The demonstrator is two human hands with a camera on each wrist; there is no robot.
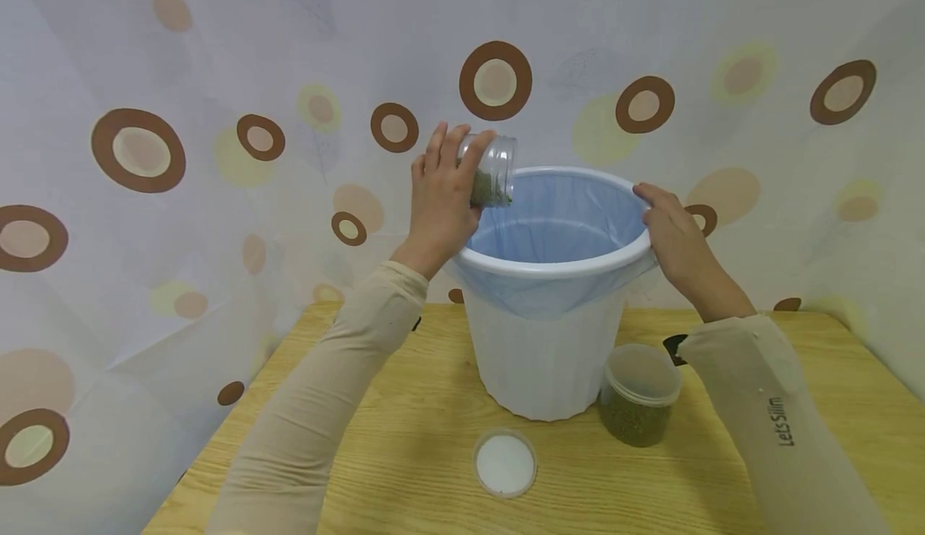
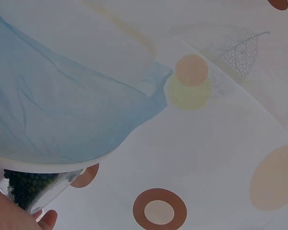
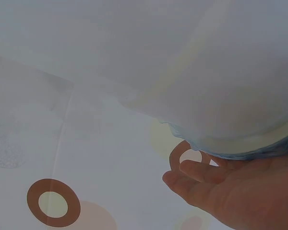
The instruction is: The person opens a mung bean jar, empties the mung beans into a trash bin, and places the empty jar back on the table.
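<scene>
My left hand (image 1: 448,189) grips a clear plastic jar (image 1: 503,157), tipped on its side over the left rim of a white trash bin (image 1: 542,358). Small green beans (image 2: 36,184) lie inside the jar, close to its mouth. A blue plastic liner (image 1: 556,226) covers the inside of the bin and folds over its rim. Against the right side of that rim rests my right hand (image 1: 682,250), its fingers (image 3: 197,187) fairly straight in the right wrist view. The bottom of the bin's inside is hidden.
A clear tub (image 1: 639,394) partly filled with green contents stands against the bin's right side. In front of the bin, a round white lid (image 1: 505,463) lies on the wooden table (image 1: 405,439). A curtain with brown circles (image 1: 405,29) hangs behind.
</scene>
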